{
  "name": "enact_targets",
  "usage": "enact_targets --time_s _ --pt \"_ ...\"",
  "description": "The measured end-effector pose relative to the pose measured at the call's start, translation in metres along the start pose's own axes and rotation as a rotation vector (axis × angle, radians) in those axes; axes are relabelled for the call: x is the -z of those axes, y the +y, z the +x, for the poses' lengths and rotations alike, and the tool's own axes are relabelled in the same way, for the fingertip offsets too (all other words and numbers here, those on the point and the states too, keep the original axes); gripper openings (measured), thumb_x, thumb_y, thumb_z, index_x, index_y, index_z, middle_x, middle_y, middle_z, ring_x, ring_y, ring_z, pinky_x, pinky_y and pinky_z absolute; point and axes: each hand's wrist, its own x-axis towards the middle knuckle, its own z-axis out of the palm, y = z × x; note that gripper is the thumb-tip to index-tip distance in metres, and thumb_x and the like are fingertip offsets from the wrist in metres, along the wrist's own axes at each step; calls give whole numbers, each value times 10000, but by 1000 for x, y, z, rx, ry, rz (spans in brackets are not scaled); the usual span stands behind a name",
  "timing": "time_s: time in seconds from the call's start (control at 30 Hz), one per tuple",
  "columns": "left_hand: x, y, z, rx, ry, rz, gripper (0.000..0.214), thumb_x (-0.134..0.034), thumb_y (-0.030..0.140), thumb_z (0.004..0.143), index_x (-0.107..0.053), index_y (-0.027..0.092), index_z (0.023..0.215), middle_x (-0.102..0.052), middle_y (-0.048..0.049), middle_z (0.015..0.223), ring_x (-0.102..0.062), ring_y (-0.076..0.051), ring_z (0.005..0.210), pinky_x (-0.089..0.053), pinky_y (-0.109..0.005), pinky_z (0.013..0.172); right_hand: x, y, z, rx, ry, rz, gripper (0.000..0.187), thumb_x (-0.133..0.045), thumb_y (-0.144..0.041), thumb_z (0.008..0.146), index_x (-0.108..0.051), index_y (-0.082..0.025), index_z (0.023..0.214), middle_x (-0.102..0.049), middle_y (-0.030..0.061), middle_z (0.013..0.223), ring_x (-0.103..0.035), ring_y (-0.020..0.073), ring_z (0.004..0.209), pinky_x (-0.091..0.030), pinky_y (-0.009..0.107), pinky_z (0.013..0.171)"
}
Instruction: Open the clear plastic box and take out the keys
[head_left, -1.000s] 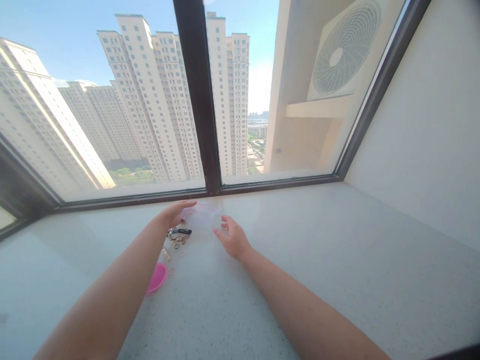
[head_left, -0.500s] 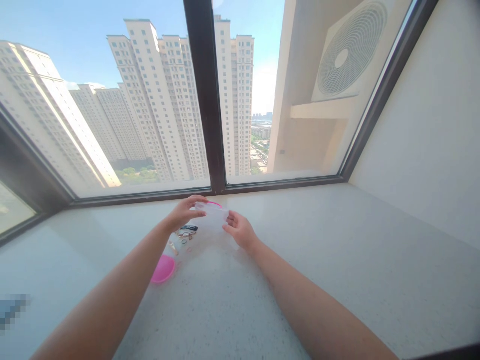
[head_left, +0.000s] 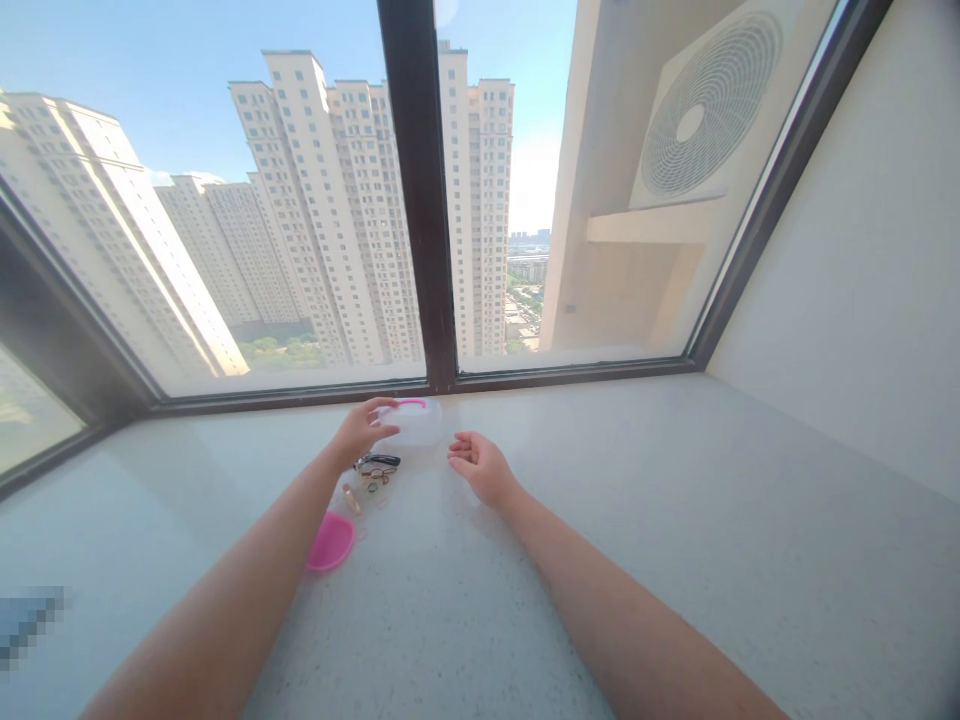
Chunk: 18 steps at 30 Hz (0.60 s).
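Observation:
A translucent white plastic box [head_left: 417, 426] with a pink handle [head_left: 412, 403] stands on the sill close to the window frame. My left hand [head_left: 362, 432] grips its left end between thumb and fingers. Just right of the box, and apart from it, my right hand [head_left: 480, 466] holds nothing, its fingers loosely curled and apart. In front of my left hand lie a black hair clip [head_left: 379, 461], a small heap of hair ties and clips [head_left: 375, 478] and a beige clip [head_left: 351, 499]. A pink bowl [head_left: 331, 542] is partly hidden behind my left forearm.
The pale speckled sill [head_left: 450, 620] runs up to the dark window frame [head_left: 300, 395]. A white wall [head_left: 862, 300] rises at the right. A blurred bluish object [head_left: 28, 622] lies at the left edge. Tall buildings show beyond the glass.
My right hand has let go of the box and drawn slightly away from it. The box has shifted left and back, lower onto the sill, still in my left hand.

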Motion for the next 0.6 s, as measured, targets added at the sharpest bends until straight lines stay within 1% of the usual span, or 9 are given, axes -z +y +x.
enact_targets --time_s 0.13,0.2,0.27,0.33,0.4,0.47,0.5,0.53,0.6 --pt "4 -3 -2 -27 -15 -21 636 -797 462 532 -643 236 1106 -601 -108 1257 -486 -340 1222 -374 -484 1010 1 1 0 11 4 -45 416 -619 -206 724 -550 -147 1130 -648 108 1017 -653 189 841 -529 353 780" --pt "5 -2 -2 -41 -7 -26 644 -798 465 525 -644 238 1108 -581 -111 1289 -463 -344 1245 -381 -479 1007 1 1 0 13 9 -59 404 -620 -207 721 -553 -153 1117 -646 96 998 -646 175 807 -528 337 759" --pt "7 0 0 -53 12 -26 645 -790 472 533 -642 236 1115 -582 -117 1291 -473 -338 1238 -406 -468 986 2 1 0 11 10 -61 403 -624 -202 712 -554 -156 1107 -643 85 975 -640 163 776 -527 323 737" --pt "12 0 1 -63 51 -16 642 -763 490 564 -632 221 1132 -607 -126 1258 -521 -317 1193 -438 -443 952 2 1 -1 18 -1 -50 430 -634 -192 695 -545 -158 1115 -639 71 942 -634 155 748 -528 309 708" --pt "20 -3 3 -63 119 13 625 -710 526 610 -629 188 1129 -632 -135 1219 -563 -296 1140 -460 -416 921 2 -1 -2 48 -25 -36 472 -652 -182 674 -533 -162 1130 -636 44 878 -625 148 714 -524 295 676" --pt "31 -10 3 -41 197 72 592 -630 556 666 -640 154 1101 -645 -139 1195 -579 -282 1111 -458 -394 918 2 -3 -3 92 -56 -33 497 -663 -172 661 -529 -169 1140 -627 12 799 -611 139 679 -514 280 651" --pt "37 -15 2 -19 214 113 567 -597 556 690 -652 148 1080 -665 -132 1160 -588 -279 1095 -454 -385 920 2 -3 -4 110 -67 -40 497 -663 -167 659 -531 -172 1139 -622 -1 764 -604 135 663 -507 273 641" --pt "43 -21 1 9 218 160 538 -580 553 698 -671 150 1042 -692 -123 1106 -603 -282 1065 -451 -384 915 1 -4 -4 119 -73 -52 492 -659 -164 661 -534 -174 1136 -618 -12 735 -597 131 647 -500 267 631" --pt "51 -33 -4 71 165 257 477 -610 543 654 -719 165 924 -738 -107 964 -639 -303 980 -457 -391 890 1 -4 -4 119 -79 -73 476 -645 -165 674 -535 -173 1137 -610 -25 698 -588 126 615 -486 259 609"
